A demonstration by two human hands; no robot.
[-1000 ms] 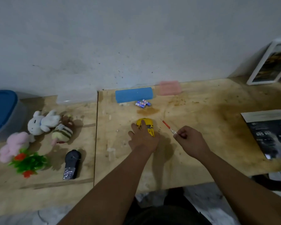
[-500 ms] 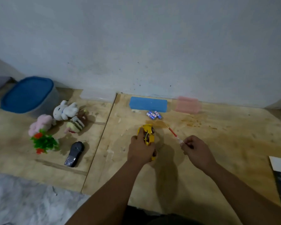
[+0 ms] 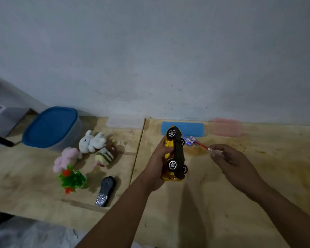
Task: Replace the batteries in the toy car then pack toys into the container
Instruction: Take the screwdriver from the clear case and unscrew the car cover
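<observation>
I'm reading no legible writing on the batteries. My left hand is gripping the yellow toy car, now lifted off the wooden table and turned on its side; my right hand is pinching the red screwdriver.

No text, brand, number or sign can be read anywhere. The small batteries lying on the counter beside the toy car carry blue, white and red printing, but it is too small and blurred to make out.
</observation>
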